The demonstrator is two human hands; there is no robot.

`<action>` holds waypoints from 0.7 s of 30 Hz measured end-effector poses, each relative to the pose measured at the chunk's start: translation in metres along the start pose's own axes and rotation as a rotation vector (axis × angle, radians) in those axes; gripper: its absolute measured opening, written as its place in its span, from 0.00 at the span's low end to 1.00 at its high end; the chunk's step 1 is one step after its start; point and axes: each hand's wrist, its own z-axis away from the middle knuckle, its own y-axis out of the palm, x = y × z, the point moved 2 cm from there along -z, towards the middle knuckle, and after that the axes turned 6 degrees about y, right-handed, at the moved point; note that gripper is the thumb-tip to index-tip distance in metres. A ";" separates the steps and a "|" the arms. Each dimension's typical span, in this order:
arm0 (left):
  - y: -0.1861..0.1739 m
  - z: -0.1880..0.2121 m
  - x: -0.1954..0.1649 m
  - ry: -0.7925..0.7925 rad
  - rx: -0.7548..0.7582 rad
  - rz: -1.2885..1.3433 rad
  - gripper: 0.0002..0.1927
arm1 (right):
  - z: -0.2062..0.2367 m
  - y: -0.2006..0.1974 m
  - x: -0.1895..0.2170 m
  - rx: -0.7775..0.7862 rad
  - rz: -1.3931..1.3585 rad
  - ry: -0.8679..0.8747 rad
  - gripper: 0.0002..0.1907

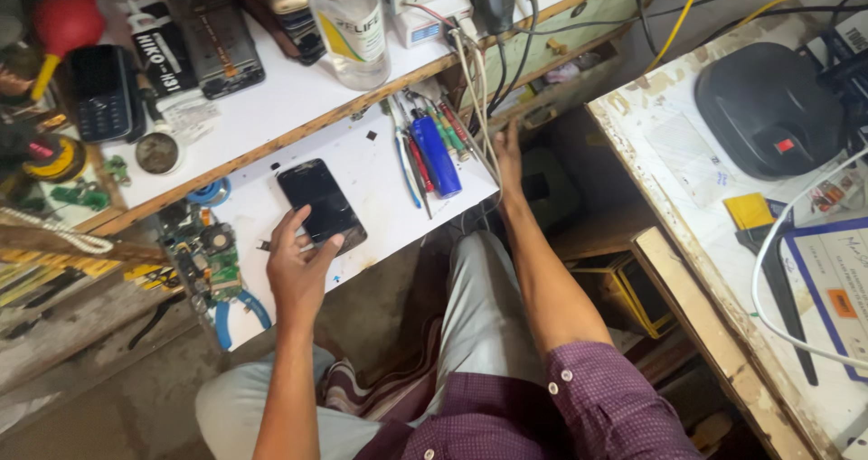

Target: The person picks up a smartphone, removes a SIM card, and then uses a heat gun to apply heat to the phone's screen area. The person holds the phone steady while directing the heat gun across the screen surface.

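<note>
Cluttered white workbench point(380, 166), worn wooden edges

right hand point(508, 149) fingertips hidden behind cables point(476, 89), bottle point(351, 26) top cut off

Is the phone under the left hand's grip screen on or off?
Off: the smartphone glass is uniformly black, lying flat under the left hand.
</note>
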 end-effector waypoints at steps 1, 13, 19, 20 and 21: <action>0.000 0.000 0.000 -0.002 -0.001 -0.007 0.31 | -0.007 0.002 0.001 0.032 0.004 -0.033 0.36; 0.000 0.002 0.014 -0.054 -0.042 0.220 0.30 | -0.035 -0.027 0.022 -0.394 -0.192 -0.028 0.16; 0.003 0.003 0.018 0.000 -0.071 0.178 0.26 | -0.031 -0.049 0.019 -0.588 -0.318 -0.120 0.18; 0.004 0.003 0.017 0.030 -0.081 0.174 0.24 | -0.026 -0.050 0.019 -0.551 -0.320 -0.143 0.15; 0.004 0.004 0.017 0.060 -0.091 0.169 0.23 | -0.020 -0.050 0.018 -0.512 -0.322 -0.163 0.13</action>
